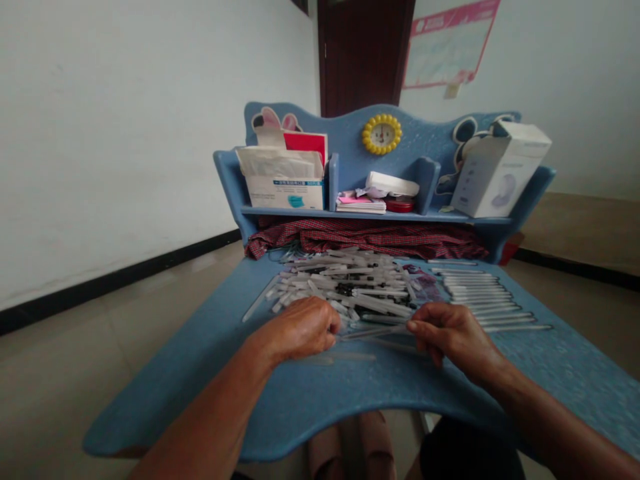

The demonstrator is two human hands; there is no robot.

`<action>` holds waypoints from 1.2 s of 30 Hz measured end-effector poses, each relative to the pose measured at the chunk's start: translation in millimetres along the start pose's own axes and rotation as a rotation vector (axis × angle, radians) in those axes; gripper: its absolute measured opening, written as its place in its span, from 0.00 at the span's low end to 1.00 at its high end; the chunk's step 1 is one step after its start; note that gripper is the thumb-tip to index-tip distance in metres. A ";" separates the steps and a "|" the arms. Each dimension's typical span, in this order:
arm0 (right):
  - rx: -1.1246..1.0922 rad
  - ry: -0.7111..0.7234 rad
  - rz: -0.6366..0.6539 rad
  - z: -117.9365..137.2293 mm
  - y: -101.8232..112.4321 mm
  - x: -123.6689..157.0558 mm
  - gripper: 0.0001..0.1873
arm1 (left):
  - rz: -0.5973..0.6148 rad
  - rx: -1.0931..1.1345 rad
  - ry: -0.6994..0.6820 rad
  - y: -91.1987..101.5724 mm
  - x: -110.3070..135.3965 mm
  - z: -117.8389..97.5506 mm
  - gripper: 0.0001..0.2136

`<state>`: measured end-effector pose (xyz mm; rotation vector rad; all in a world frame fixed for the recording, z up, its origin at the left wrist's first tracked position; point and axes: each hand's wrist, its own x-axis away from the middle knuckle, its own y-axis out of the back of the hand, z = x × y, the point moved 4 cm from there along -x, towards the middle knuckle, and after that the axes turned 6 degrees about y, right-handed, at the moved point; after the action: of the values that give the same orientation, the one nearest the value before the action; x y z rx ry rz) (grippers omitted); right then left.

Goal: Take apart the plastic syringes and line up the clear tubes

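Observation:
A heap of translucent white pen caps and clear pen parts (345, 270) lies at the middle of the blue desk, with some black pieces among them. My left hand (310, 327) is closed at the heap's near left edge, fingers curled under; what it holds is hidden. Thumb and finger of my right hand (445, 337) pinch together at the end of a slim clear pen barrel (375, 331). Between and below the hands, a few loose translucent pieces (353, 357) lie flat. To the right, several pens (480, 297) are laid side by side in a row.
Behind the heap, a red checked cloth (370, 237) lies bunched under the blue shelf (425, 215). A mask box (285, 190), a white carton (503, 170) and small items stand on the shelf. The desk's front edge (365, 410) curves inward near my lap.

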<state>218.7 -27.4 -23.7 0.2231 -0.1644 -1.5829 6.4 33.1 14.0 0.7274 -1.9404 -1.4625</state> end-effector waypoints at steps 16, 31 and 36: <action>-0.107 0.042 -0.118 -0.5 -2.2 6.1 0.16 | -0.110 0.020 -0.094 4.2 -2.3 -1.7 0.07; -0.147 0.073 0.106 11.5 11.3 11.4 0.16 | -0.305 0.997 0.068 17.7 -0.5 9.9 0.08; -0.062 0.111 0.140 10.4 -3.8 14.7 0.13 | -0.427 1.121 0.132 14.4 -4.4 12.1 0.11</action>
<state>212.2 -42.3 -15.1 0.2446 -0.0435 -1.4306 -0.6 47.6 24.7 1.7306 -2.5122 -0.3419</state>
